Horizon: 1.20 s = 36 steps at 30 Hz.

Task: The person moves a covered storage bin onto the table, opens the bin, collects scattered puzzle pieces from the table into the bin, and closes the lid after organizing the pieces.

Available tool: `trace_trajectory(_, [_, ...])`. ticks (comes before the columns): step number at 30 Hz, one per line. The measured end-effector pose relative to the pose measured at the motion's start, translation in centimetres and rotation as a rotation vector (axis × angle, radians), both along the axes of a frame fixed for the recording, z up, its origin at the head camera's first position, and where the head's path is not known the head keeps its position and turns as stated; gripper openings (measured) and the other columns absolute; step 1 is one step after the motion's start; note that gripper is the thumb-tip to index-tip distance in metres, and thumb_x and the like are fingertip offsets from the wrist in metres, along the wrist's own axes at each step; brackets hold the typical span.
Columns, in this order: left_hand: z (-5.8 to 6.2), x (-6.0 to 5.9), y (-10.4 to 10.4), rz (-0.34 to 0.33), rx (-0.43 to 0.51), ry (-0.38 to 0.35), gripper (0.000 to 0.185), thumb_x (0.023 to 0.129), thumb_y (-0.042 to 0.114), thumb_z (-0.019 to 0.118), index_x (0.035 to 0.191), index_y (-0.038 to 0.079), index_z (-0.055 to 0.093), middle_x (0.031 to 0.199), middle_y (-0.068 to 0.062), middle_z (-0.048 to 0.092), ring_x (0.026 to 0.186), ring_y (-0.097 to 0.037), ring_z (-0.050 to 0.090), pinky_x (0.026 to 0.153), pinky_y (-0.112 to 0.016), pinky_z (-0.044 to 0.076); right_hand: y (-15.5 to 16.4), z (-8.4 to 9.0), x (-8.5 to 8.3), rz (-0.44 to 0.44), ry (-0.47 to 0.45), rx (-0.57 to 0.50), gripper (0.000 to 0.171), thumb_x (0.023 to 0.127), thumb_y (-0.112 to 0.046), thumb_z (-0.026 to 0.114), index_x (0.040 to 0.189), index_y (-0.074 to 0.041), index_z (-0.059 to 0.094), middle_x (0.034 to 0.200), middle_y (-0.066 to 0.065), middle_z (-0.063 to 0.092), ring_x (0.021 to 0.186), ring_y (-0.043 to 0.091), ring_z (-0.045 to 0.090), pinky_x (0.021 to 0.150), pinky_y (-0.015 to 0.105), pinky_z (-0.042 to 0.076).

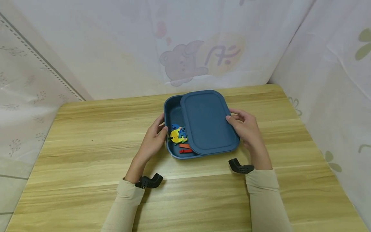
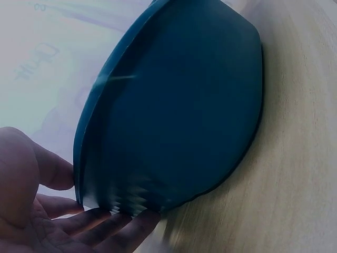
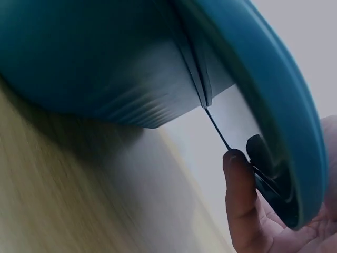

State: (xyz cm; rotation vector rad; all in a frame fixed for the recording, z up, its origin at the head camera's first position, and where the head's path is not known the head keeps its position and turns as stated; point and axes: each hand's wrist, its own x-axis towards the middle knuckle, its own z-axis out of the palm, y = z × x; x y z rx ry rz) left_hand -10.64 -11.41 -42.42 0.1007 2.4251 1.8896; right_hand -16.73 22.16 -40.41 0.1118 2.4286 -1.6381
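A dark blue box [image 1: 175, 111] stands on the wooden table, its left part uncovered. Its lid [image 1: 210, 122] lies askew over the right part and juts past the box's right side. My left hand [image 1: 153, 137] holds the box by its left wall, thumb at the rim [image 2: 87, 113] and fingers along the outside. At the lid's right edge, my right hand [image 1: 244, 127] pinches it between thumb and fingers. Inside lie a yellow puzzle piece [image 1: 175, 136], blue pieces [image 1: 182, 132], and orange [image 1: 184, 146] and red [image 1: 185, 151] pieces. The lid hides the rest of the contents.
The wooden table [image 1: 95, 145] extends around the box on all sides. Pale printed curtains [image 1: 121, 54] hang behind it and at both sides. A black wrist mount is on each forearm, the left [image 1: 149, 181] and the right [image 1: 240, 167].
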Motion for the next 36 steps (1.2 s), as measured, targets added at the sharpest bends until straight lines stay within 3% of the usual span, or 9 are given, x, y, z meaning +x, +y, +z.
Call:
trace_trajectory(10, [0.1, 0.0, 0.0, -0.001, 0.003, 0.0, 0.059, 0.111, 0.009, 0.045, 0.168, 0.008, 0.028, 0.169, -0.018, 0.04, 0.152, -0.041, 0.047, 0.125, -0.055, 0.041, -1.1, 0.0, 0.2, 0.019, 0.063, 0.065, 0.052, 0.101, -0.036, 0.072, 0.148, -0.015, 0.063, 0.111, 0.009, 0.069, 0.091, 0.006, 0.066, 0.078, 0.016, 0.056])
trace_trajectory(19, [0.0, 0.0, -0.1, -0.01, -0.007, -0.036, 0.067, 0.111, 0.035, 0.054, 0.169, 0.015, 0.026, 0.171, -0.01, 0.038, 0.154, -0.038, 0.045, 0.122, -0.053, 0.045, -2.1, -0.4, 0.4, 0.084, 0.201, 0.191, 0.049, 0.099, -0.039, 0.075, 0.14, -0.013, 0.07, 0.085, 0.009, 0.07, 0.068, 0.011, 0.059, 0.061, 0.025, 0.049])
trace_trajectory(23, [-0.1, 0.1, -0.2, -0.021, -0.011, -0.016, 0.072, 0.108, 0.037, 0.062, 0.169, 0.02, 0.028, 0.171, -0.007, 0.038, 0.152, -0.035, 0.048, 0.117, -0.053, 0.05, -2.8, -0.6, 0.3, 0.133, 0.239, 0.2, 0.05, 0.099, -0.038, 0.075, 0.14, -0.01, 0.069, 0.08, 0.011, 0.072, 0.063, 0.012, 0.059, 0.058, 0.025, 0.048])
trace_trajectory(29, [-0.2, 0.1, -0.2, -0.032, -0.01, 0.004, 0.073, 0.106, 0.032, 0.066, 0.168, 0.021, 0.03, 0.17, -0.006, 0.039, 0.152, -0.034, 0.049, 0.114, -0.051, 0.053, -3.6, -0.7, 0.5, 0.144, 0.254, 0.232, 0.049, 0.1, -0.039, 0.074, 0.14, -0.011, 0.069, 0.08, 0.01, 0.072, 0.063, 0.014, 0.06, 0.058, 0.026, 0.047])
trace_trajectory(36, [-0.2, 0.1, -0.3, -0.03, -0.007, 0.005, 0.07, 0.109, 0.03, 0.06, 0.169, 0.018, 0.026, 0.168, -0.012, 0.041, 0.152, -0.037, 0.047, 0.12, -0.053, 0.047, -4.1, -0.7, 0.7, 0.141, 0.256, 0.247, 0.05, 0.1, -0.042, 0.073, 0.141, -0.013, 0.07, 0.085, 0.011, 0.073, 0.069, 0.016, 0.062, 0.062, 0.025, 0.05])
